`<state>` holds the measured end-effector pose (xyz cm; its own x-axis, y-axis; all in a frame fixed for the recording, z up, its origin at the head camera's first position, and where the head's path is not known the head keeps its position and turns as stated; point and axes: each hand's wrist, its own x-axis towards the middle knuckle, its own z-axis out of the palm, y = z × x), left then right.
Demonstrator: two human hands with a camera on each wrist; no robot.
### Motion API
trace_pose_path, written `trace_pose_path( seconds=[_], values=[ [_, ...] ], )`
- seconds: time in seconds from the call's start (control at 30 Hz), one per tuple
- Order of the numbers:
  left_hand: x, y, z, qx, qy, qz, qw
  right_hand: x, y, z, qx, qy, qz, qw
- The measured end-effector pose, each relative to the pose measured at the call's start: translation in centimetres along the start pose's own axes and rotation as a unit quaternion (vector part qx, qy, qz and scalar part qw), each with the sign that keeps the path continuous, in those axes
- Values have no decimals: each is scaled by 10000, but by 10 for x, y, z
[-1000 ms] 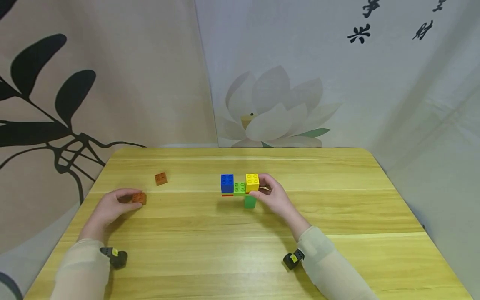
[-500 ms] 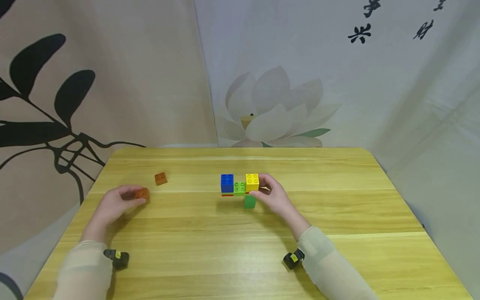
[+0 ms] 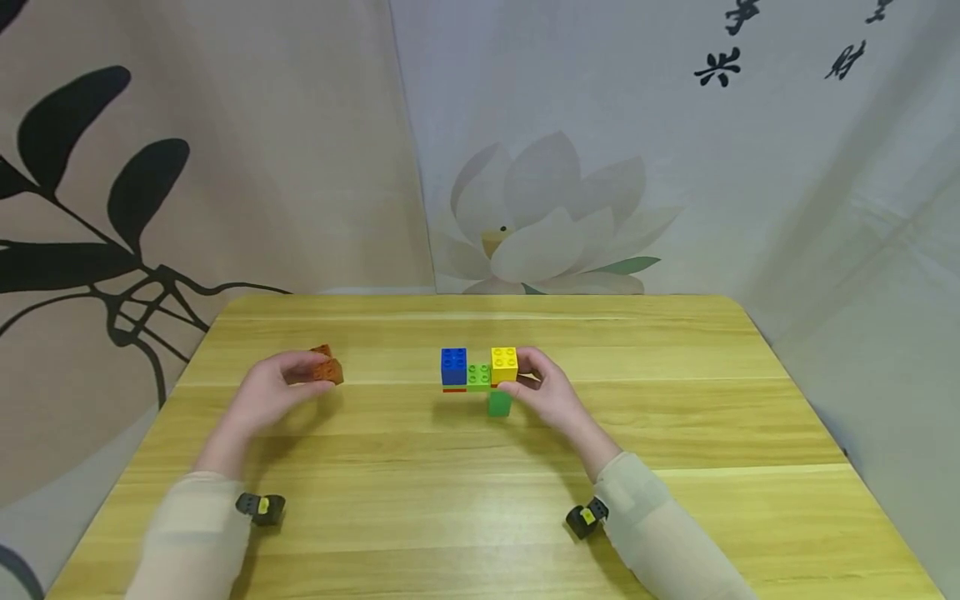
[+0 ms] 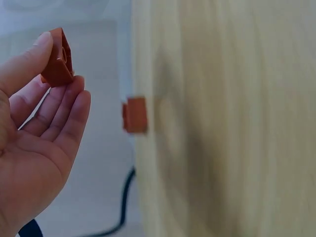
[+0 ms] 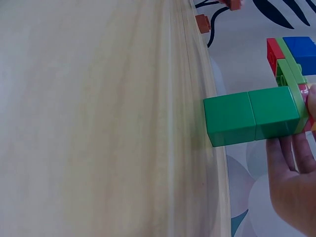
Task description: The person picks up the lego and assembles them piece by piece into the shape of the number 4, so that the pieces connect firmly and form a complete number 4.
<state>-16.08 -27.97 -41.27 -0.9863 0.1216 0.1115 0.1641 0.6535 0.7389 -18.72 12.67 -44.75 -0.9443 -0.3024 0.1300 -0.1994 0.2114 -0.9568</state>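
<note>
An orange-brown toy brick [image 4: 58,61] is pinched between the thumb and fingers of my left hand [image 3: 266,392], lifted above the table. Behind it a second orange-brown brick [image 4: 136,115] lies on the tabletop, mostly covered by the hand and held brick in the head view. At the table's middle my right hand [image 3: 551,396] grips the yellow brick [image 3: 504,364] of a built brick structure. Two stacked green bricks [image 5: 252,116] form its leg. A light green piece [image 3: 478,377] runs across, with a blue brick [image 3: 453,365] on its left end and a red piece [image 5: 272,57] underneath.
The wooden table [image 3: 420,500] reaches back to a printed cloth backdrop [image 3: 300,167]. Wrist cameras are strapped to both forearms, the left camera [image 3: 264,508] and the right camera [image 3: 585,518].
My left hand has carried its orange-brown brick up and rightward, so it now overlaps the other orange-brown brick in the head view. The right hand and the structure have stayed still.
</note>
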Motion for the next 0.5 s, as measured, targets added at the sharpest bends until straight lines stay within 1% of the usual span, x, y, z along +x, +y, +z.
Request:
trace_pose_path(
  seconds=[0.2,0.33,0.43,0.5],
  values=[
    [10,26,20,-89,-30,434,9990,0,1,0,-7,-18,-47,10000],
    [15,45,32,-320,-61,694,9971,0,0,0,-14,-4,-36,10000],
    [17,59,41,-428,-66,871,9953,-1,-1,0,14,9,-33,10000],
    [19,69,45,-416,-31,970,9944,-1,-1,0,32,4,-33,10000]
  ],
)
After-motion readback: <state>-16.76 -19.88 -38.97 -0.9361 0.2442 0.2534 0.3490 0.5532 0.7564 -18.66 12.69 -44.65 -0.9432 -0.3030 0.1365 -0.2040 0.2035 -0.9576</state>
